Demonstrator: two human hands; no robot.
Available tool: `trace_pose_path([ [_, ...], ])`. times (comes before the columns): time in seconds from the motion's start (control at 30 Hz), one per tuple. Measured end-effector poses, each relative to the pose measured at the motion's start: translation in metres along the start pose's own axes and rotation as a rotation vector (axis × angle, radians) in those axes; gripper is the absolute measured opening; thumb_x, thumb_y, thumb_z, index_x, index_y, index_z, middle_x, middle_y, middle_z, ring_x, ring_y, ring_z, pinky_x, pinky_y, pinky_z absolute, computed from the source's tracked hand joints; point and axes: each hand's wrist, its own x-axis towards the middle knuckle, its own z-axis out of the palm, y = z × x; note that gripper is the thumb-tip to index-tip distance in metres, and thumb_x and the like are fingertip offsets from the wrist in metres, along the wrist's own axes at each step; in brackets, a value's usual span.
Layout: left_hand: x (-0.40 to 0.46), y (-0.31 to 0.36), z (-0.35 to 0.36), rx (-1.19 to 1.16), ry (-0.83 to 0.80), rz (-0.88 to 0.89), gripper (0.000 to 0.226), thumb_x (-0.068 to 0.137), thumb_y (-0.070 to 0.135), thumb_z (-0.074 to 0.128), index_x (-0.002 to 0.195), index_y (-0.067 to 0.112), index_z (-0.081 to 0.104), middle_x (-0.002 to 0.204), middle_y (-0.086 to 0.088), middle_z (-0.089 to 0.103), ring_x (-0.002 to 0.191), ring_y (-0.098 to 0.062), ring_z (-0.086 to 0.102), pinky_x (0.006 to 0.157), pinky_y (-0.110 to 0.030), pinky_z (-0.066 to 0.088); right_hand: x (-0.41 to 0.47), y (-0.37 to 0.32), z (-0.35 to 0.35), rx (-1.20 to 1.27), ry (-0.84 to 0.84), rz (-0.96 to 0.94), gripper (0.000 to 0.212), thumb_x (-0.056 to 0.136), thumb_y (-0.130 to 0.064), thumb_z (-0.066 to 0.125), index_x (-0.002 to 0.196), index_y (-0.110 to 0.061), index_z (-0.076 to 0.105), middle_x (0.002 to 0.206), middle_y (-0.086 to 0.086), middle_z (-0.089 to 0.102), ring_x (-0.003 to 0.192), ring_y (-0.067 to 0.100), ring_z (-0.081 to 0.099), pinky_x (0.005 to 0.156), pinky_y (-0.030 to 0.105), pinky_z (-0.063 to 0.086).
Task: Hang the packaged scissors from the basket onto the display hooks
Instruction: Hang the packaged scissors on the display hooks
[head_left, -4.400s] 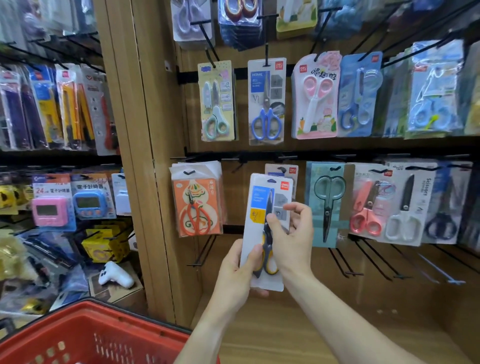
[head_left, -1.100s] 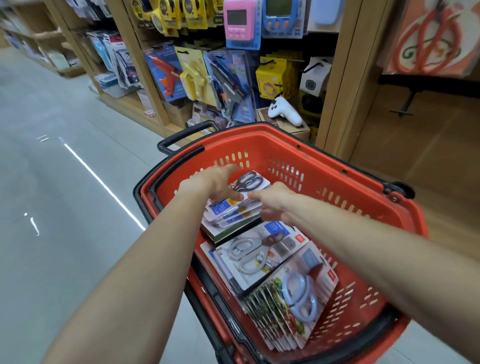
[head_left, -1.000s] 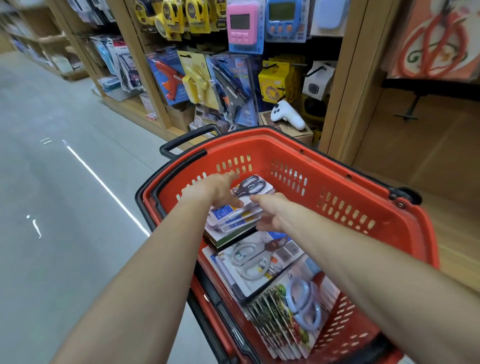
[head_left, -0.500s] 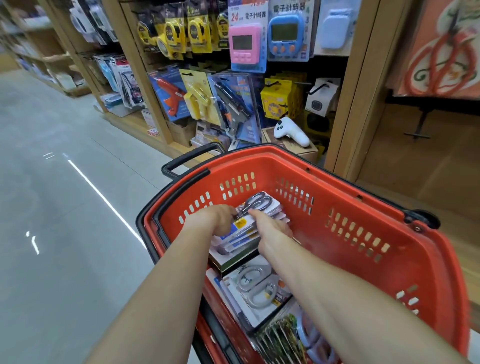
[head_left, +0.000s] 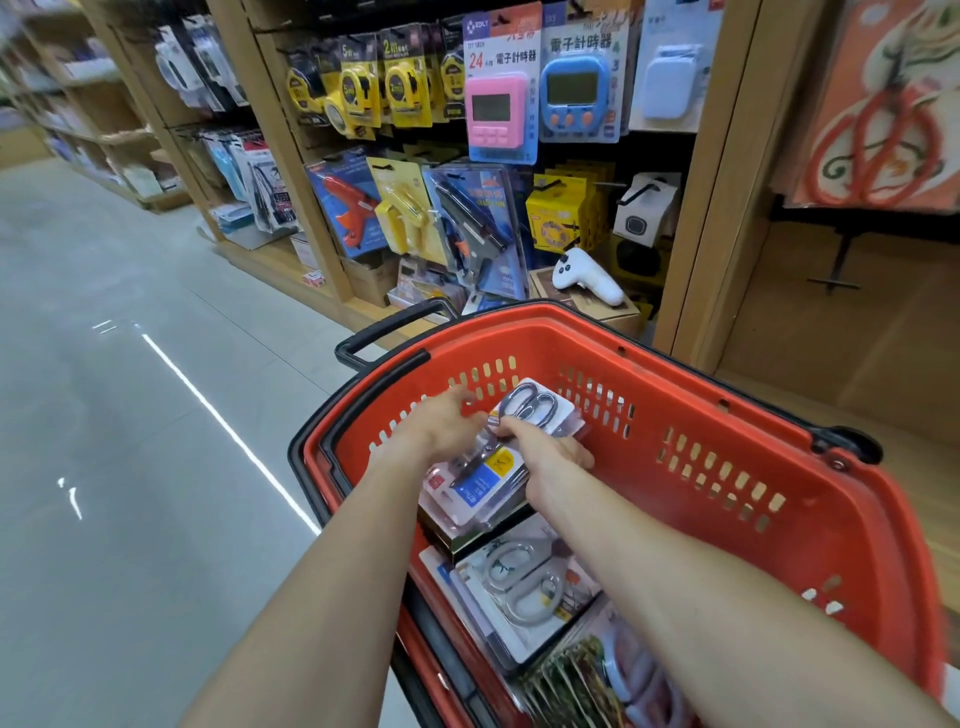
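Both my hands are inside the red basket. My right hand grips a pack of grey-handled scissors with a blue and yellow label, its far end tilted up off the stack. My left hand lies on the left side of the same stack, fingers spread and blurred. Nearer me lie a pack of large grey scissors and a pack of pale blue scissors. The display hooks are out of view except for an orange scissors pack hanging at the upper right.
Wooden shelving behind the basket carries hung goods: tape measures, a pink timer, a blue timer, glue guns. A wooden upright separates it from the scissors bay. Grey aisle floor stretches to the left.
My right hand has closed round the top scissors pack and lifted its far end. My view has risen, showing more shelving. Earlier I held a pack at the hooks.
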Motion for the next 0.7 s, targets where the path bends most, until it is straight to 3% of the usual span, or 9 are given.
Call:
trace_pose_path([
  [0.07,-0.002,0.003,-0.003,-0.040,0.041,-0.027,0.062,0.104,0.053,0.055,0.154,0.018,0.042,0.148,-0.009,0.058,0.129,-0.028,0.057,0.108,-0.040,0.045,-0.002,-0.005,-0.003,-0.045,-0.063,-0.014,0.094,0.043,-0.021,0.093,0.115,-0.006,0.034,0.093,0.015,0.064,0.086,0.031,0.070,0.080,0.052,0.064],
  [0.17,-0.008,0.007,-0.015,-0.168,-0.004,-0.078,0.094,0.087,0.080,0.058,0.152,0.014,0.041,0.141,-0.006,0.062,0.124,-0.030,0.061,0.105,-0.046,0.049,-0.006,-0.020,-0.012,-0.054,-0.193,-0.040,0.103,0.028,-0.032,0.087,0.120,0.000,0.055,0.092,0.012,0.077,0.088,0.030,0.074,0.078,0.042,0.063],
  [0.2,-0.011,0.008,-0.021,-0.250,-0.054,-0.078,0.098,0.082,0.084,0.060,0.149,0.014,0.046,0.140,-0.003,0.062,0.124,-0.030,0.063,0.103,-0.044,0.049,-0.009,-0.030,-0.016,-0.061,-0.242,-0.051,0.094,0.030,-0.031,0.087,0.116,0.000,0.064,0.088,0.010,0.079,0.087,0.028,0.074,0.076,0.039,0.062],
  [0.27,-0.021,0.012,-0.032,-0.416,-0.204,-0.037,0.093,0.077,0.088,0.063,0.139,0.019,0.062,0.131,0.001,0.071,0.117,-0.027,0.071,0.102,-0.045,0.052,-0.026,-0.055,-0.027,-0.054,-0.334,-0.096,0.053,0.048,-0.021,0.088,0.096,-0.002,0.075,0.082,0.009,0.079,0.080,0.026,0.074,0.076,0.038,0.061],
  [0.33,-0.035,0.020,-0.040,-0.595,-0.321,0.075,0.067,0.084,0.075,0.065,0.128,0.025,0.071,0.121,-0.003,0.078,0.107,-0.023,0.076,0.099,-0.043,0.057,-0.041,-0.083,-0.042,-0.020,-0.392,-0.194,0.021,0.068,-0.002,0.081,0.088,-0.003,0.074,0.081,0.013,0.076,0.067,0.026,0.072,0.067,0.035,0.060],
  [0.43,-0.055,0.041,-0.044,-0.905,-0.412,0.246,0.047,0.094,0.043,0.072,0.135,0.022,0.064,0.124,-0.013,0.076,0.098,-0.027,0.076,0.079,-0.039,0.060,-0.063,-0.126,-0.065,0.013,-0.482,-0.397,0.021,0.074,0.009,0.075,0.091,-0.004,0.071,0.089,0.019,0.073,0.073,0.029,0.070,0.069,0.039,0.062],
  [0.53,-0.064,0.081,-0.041,-0.921,-0.350,0.403,0.059,0.087,0.050,0.077,0.140,0.038,0.054,0.126,-0.017,0.073,0.091,-0.032,0.072,0.059,-0.036,0.055,-0.084,-0.170,-0.088,0.057,-0.514,-0.547,0.041,0.061,0.002,0.081,0.099,-0.002,0.068,0.087,0.018,0.070,0.077,0.029,0.069,0.079,0.046,0.060],
  [0.63,-0.067,0.130,-0.033,-1.022,-0.274,0.526,0.057,0.084,0.049,0.080,0.136,0.041,0.058,0.126,-0.016,0.072,0.092,-0.038,0.071,0.062,-0.045,0.057,-0.103,-0.205,-0.113,0.128,-0.498,-0.647,0.052,0.058,-0.002,0.081,0.108,0.000,0.064,0.087,0.016,0.069,0.067,0.023,0.070,0.067,0.039,0.061],
  [0.7,-0.070,0.160,-0.028,-1.065,-0.228,0.590,0.057,0.082,0.047,0.082,0.134,0.038,0.061,0.120,-0.014,0.074,0.087,-0.035,0.072,0.066,-0.047,0.055,-0.110,-0.220,-0.131,0.174,-0.442,-0.665,0.079,0.049,-0.012,0.083,0.123,0.002,0.061,0.095,0.017,0.071,0.074,0.026,0.072,0.069,0.043,0.062],
])
